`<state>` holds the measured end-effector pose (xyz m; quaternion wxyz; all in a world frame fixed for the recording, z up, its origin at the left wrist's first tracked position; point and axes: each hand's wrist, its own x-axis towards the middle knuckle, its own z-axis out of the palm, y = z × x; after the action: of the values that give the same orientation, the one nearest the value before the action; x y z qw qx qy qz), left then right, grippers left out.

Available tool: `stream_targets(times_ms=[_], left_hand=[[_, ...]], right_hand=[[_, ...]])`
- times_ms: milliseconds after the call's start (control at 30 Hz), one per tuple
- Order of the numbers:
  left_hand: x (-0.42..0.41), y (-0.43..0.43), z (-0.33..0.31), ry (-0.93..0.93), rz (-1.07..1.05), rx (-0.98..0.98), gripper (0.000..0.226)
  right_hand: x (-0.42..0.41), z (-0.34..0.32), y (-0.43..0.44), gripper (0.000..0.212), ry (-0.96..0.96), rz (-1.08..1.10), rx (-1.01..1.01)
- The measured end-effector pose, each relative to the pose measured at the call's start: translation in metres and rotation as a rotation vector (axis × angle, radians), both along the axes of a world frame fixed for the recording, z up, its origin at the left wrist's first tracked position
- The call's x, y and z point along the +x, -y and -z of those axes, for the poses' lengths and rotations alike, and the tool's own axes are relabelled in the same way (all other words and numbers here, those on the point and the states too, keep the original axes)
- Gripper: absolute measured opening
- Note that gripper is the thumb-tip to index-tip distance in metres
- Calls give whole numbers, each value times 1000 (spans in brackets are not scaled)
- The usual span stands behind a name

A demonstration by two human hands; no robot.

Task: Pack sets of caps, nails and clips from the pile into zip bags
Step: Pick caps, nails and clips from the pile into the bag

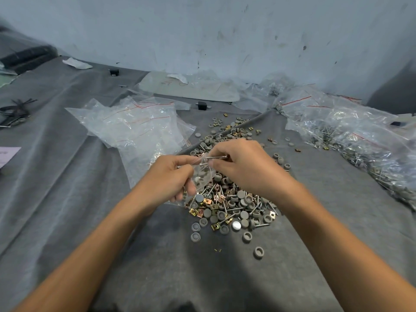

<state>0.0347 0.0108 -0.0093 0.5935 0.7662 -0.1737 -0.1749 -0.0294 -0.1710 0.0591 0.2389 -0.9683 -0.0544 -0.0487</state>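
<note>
A pile (234,206) of grey round caps, silver nails and gold clips lies on the grey cloth in the middle. Above it my left hand (171,176) pinches a small clear zip bag (202,174) at its mouth; several grey caps sit inside the bag. My right hand (243,165) grips a few silver nails (213,158) with their heads at the bag's opening. Both hands hover just over the pile's far side.
A stack of empty zip bags (135,124) lies to the left of the pile. Filled bags (351,131) heap along the right. Loose caps (258,252) lie scattered near me. A black clip (202,105) and paper (189,86) sit by the wall.
</note>
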Motion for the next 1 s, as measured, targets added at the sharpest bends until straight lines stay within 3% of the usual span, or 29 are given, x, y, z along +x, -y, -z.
stream_targets(times_ms=[200,800,1000], left_hand=[[-1,-1,-1,19,-10,1,40],[2,0,-1,10,-21,-30,38],[3,-1,-1,13,-39,-62,38]], right_hand=[[1,-9,-8,20,41,-2,-80],[8,-16,-11,21,9,-79,-301],[12,-5,0,17,64,-47,-1]])
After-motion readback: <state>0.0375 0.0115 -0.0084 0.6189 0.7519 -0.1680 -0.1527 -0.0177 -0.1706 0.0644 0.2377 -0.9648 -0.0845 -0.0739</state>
